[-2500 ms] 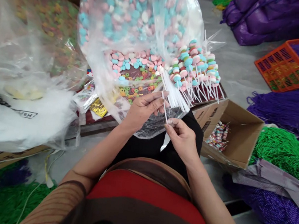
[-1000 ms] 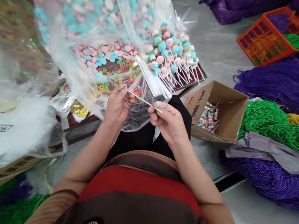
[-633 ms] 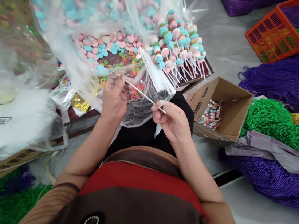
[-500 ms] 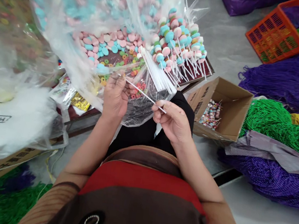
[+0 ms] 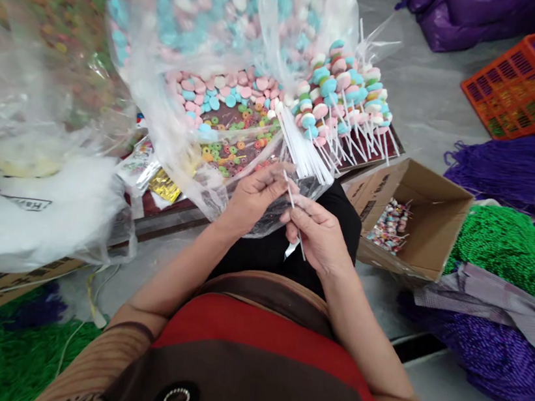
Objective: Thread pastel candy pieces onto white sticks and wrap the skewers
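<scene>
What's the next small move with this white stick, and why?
Probably free the left hand to pick up one of the loose candies: the right hand also grips the white stick, whose visible length looks bare, while candy-threaded sticks lie nearby.

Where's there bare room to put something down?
There's bare grey floor between the pink-and-blue candy skewers and the orange plastic basket, and more at lower right, below the shiny purple cord bundle. The dark red tabletop is crowded with a clear plastic candy bag, thin white sticks and those skewers; the left hand and right hand hold one stick.
</scene>
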Motion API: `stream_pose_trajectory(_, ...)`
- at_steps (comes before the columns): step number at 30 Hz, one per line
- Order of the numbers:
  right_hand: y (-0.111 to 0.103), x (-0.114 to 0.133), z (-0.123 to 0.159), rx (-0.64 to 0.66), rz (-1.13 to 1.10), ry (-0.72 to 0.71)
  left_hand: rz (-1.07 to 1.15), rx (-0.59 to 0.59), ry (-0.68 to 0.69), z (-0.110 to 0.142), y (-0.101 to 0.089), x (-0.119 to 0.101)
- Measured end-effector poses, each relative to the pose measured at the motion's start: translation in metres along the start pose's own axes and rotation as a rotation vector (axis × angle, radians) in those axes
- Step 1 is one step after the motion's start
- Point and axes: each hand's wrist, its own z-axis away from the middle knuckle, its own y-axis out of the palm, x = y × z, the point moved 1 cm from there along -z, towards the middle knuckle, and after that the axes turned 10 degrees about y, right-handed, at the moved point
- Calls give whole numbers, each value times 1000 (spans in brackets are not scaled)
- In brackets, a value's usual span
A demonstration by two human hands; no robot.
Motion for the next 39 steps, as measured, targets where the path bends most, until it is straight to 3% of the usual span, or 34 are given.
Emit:
stream_pose_trajectory(3, -3, -2, 0, -40, -9, 7, -5, 65, -15, 2, 1, 1)
stream_pose_trajectory(12, -8, -6, -1, -41, 8, 3, 4, 9, -112, 2, 6, 1)
stream_pose_trajectory(19, -18, -19, 6, -97, 269, -45, -18, -12, -175, 4, -1, 17)
stream_pose_trajectory(24, -21, -21, 8, -151, 390, -26, -77, 61, -226, 3, -14, 22)
stream_pose_trajectory(28, -21, -19, 9, -206, 385, -30, -208, 77, -186, -4, -35, 2)
stream_pose_trajectory(32, -22, -20, 9, -217, 340, -21, -534, -65, -17, -26, -70, -26)
stream_pose_trajectory(36, -21, -23, 8, -193, 337, -14, -987, -129, 223, -75, -113, -41)
stream_pose_trajectory(39, -20, -25, 8, -179, 349, -7, -1201, -138, 225, -119, -141, -40)
